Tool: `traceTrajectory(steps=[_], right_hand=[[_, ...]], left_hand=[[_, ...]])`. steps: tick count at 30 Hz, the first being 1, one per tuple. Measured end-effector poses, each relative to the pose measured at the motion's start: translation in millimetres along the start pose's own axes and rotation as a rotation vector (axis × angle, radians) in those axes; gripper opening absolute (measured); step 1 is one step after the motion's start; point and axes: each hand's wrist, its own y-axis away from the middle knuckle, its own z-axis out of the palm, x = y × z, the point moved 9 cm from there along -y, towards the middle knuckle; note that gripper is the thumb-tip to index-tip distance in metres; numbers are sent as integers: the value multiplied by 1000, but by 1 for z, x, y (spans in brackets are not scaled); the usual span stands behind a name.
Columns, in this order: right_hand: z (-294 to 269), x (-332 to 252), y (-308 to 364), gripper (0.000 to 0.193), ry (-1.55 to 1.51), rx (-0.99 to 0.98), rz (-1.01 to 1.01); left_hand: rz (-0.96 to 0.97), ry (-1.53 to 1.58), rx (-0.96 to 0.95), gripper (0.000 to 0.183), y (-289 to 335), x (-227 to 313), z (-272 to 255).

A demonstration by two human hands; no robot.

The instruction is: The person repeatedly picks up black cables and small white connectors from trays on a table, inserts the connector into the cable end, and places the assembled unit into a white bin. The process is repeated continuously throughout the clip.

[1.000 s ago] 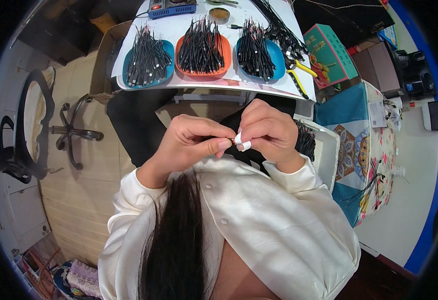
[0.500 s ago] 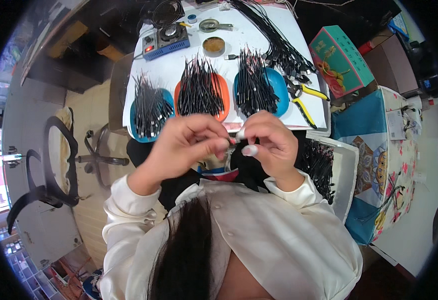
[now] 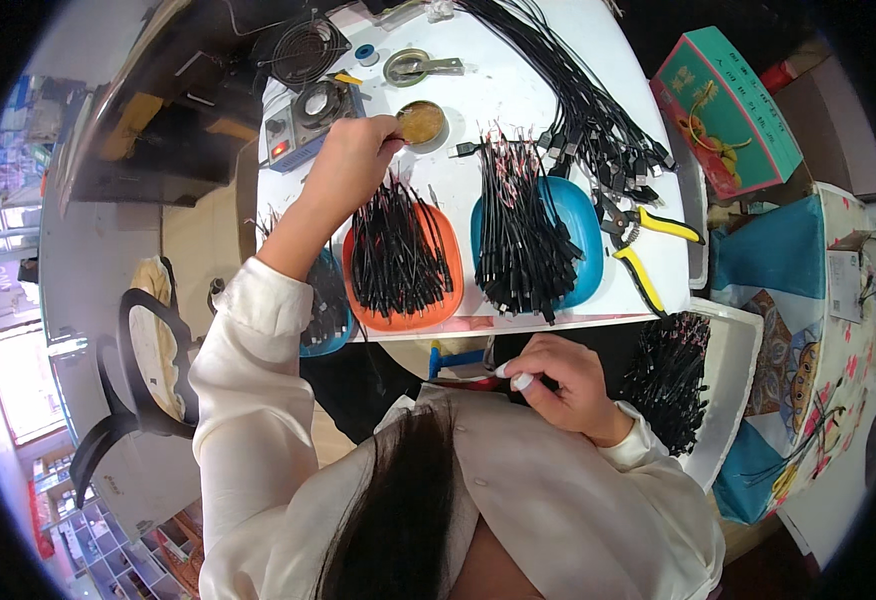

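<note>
My left hand (image 3: 353,160) is stretched over the table, finger and thumb pinched on a thin black cable, mostly hidden by the hand. Its fingertips are at the rim of a round tin (image 3: 422,125) of amber paste. Below that arm sit an orange tray (image 3: 448,245) and, partly covered by the sleeve, a blue tray (image 3: 333,338), both with black cables. My right hand (image 3: 563,380) is over my lap, thumb and forefinger drawn together, white covers on their tips. Whatever it may hold cannot be made out. Another blue tray (image 3: 586,235) of cables lies ahead of it.
A soldering pot (image 3: 313,110) with a lit red switch stands beside the tin. Further back are an open tin (image 3: 406,67) and a fan guard (image 3: 305,50). Yellow-handled wire strippers (image 3: 640,245) and loose USB cables (image 3: 598,140) lie right. A white crate (image 3: 723,380) holds more cables.
My hands have parted from their meeting point over my lap. The left has gone forward to the paste tin; the right has dropped slightly toward me. The view has shifted.
</note>
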Motion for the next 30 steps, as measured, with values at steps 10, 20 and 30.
traceTrajectory(steps=[10,20,30], right_hand=[[2,15,-10,8,-43,-56,35],[5,22,-13,7,-32,-37,79],[-3,22,-9,13,4,62,173]], left_hand=[[4,-77,-12,9,-9,-17,15],[-7,-85,-54,8,-11,-20,17],[-30,-171,-9,10,-6,-23,14]])
